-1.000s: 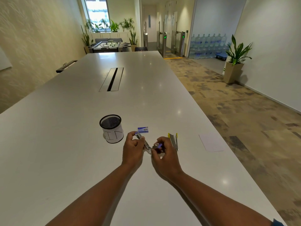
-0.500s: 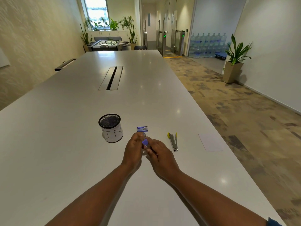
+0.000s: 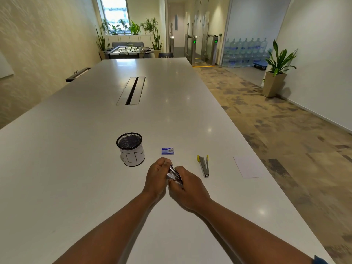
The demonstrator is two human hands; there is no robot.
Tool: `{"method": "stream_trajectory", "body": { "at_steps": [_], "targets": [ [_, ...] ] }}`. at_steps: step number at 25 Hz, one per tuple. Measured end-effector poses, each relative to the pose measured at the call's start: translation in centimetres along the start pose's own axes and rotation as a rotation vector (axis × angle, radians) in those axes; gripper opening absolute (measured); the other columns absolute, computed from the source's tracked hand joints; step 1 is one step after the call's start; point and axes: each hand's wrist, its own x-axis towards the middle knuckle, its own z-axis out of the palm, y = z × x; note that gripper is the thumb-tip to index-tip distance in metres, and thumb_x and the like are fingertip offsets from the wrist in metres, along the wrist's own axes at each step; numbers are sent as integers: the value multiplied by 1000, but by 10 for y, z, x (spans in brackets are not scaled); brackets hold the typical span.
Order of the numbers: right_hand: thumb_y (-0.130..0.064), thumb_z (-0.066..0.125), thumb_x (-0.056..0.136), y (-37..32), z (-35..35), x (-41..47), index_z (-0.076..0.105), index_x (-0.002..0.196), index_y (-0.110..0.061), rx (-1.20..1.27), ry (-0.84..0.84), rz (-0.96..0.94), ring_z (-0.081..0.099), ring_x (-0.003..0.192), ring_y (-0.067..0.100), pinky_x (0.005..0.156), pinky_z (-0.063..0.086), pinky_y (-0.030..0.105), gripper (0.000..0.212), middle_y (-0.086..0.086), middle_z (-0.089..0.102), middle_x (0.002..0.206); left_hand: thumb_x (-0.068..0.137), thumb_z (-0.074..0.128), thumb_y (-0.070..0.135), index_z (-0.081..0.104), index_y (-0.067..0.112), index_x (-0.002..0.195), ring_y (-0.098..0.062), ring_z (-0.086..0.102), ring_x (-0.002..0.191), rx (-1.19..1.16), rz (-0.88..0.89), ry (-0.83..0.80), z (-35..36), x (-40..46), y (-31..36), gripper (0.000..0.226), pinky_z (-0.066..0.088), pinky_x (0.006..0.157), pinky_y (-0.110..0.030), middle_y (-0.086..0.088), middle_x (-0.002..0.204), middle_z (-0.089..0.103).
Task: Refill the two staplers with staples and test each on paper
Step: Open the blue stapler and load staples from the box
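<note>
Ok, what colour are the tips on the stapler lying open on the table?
Yellow tips on the open stapler, clearest in the head view.

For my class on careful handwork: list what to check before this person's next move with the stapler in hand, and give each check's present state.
1. Stapler held by both hands: ok; left hand and right hand grip it.
2. Staples seated in it: cannot tell, fingers hide it.
3. Staple box near: ok, just beyond the hands; open or closed, cannot tell.
4. Second stapler, yellow ended, ready: ok, lies open to the right, untouched.
5. Test paper at hand: ok, flat by the table edge.
6. Mesh cup out of the way: ok, stands apart on the left.
</note>
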Motion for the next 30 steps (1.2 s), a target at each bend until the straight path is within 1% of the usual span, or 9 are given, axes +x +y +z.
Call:
{"method": "stream_trajectory", "body": {
  "at_steps": [3, 5, 7, 10, 14, 19, 26, 28, 30],
  "targets": [
    [-53, 42, 98, 1, 0, 1, 46, 92, -30, -82, -35, -33, 56, 63, 13, 55, 39, 28, 24, -7, 61, 75, 90, 52, 29, 65, 15, 78, -19, 53, 69, 23, -8, -12, -1, 0, 2, 22, 45, 66, -35, -6, 74, 59],
    [-54, 42, 99, 2, 1, 1, 46, 93, -29, -116, -46, -43, 56, 63, 14, 55, 37, 28, 26, -6, 62, 75, 94, 52, 37, 65, 10, 83, -26, 52, 74, 22, -21, -20, -1, 0, 1, 32, 44, 70, -39, -11, 78, 58],
    [-55, 39, 99, 3, 2, 1, 49, 93, -27, -146, -43, -44, 56, 61, 16, 55, 39, 31, 31, -4, 64, 74, 98, 50, 46, 58, 5, 80, -26, 46, 72, 62, -19, -22, -1, -1, 1, 45, 40, 69, -42, -12, 73, 52],
    [-50, 38, 101, 4, 3, 0, 55, 96, -22, -155, -50, -54, 57, 62, 20, 58, 45, 38, 33, -1, 67, 75, 96, 53, 48, 47, 2, 74, -26, 40, 67, 137, 8, 8, 2, -1, 1, 52, 36, 67, -44, -11, 67, 45],
    [-46, 40, 102, 3, 3, 1, 58, 100, -19, -157, -69, -63, 59, 64, 21, 61, 49, 41, 33, 1, 69, 77, 97, 54, 41, 44, -3, 73, -25, 41, 64, 218, 54, 45, 1, 0, -1, 50, 37, 62, -43, -12, 64, 45],
    [-43, 42, 104, 3, 3, 0, 57, 97, -18, -159, -56, -84, 55, 60, 19, 56, 42, 35, 30, 1, 67, 74, 105, 51, 29, 48, 0, 72, -22, 46, 61, 337, 85, 82, -1, 2, -3, 45, 41, 61, -42, -8, 62, 50],
    [-43, 42, 104, 3, 4, 0, 58, 99, -17, -165, -57, -82, 58, 61, 21, 58, 48, 40, 31, 2, 68, 75, 106, 50, 28, 50, -2, 73, -21, 48, 62, 393, 115, 95, -1, 0, 0, 44, 43, 61, -41, -10, 63, 54],
    [-44, 41, 104, 3, 4, -1, 58, 100, -18, -157, -56, -85, 58, 61, 20, 58, 49, 41, 31, 1, 68, 76, 106, 50, 28, 49, -3, 73, -21, 48, 62, 397, 117, 91, -1, 0, 0, 45, 44, 61, -43, -11, 63, 53],
    [-43, 42, 104, 2, 4, -1, 58, 99, -18, -153, -60, -82, 57, 61, 20, 58, 48, 41, 31, 1, 67, 75, 106, 50, 28, 48, -2, 73, -19, 48, 61, 405, 121, 91, 0, -1, 1, 45, 43, 61, -41, -10, 62, 53]
  ]
}}
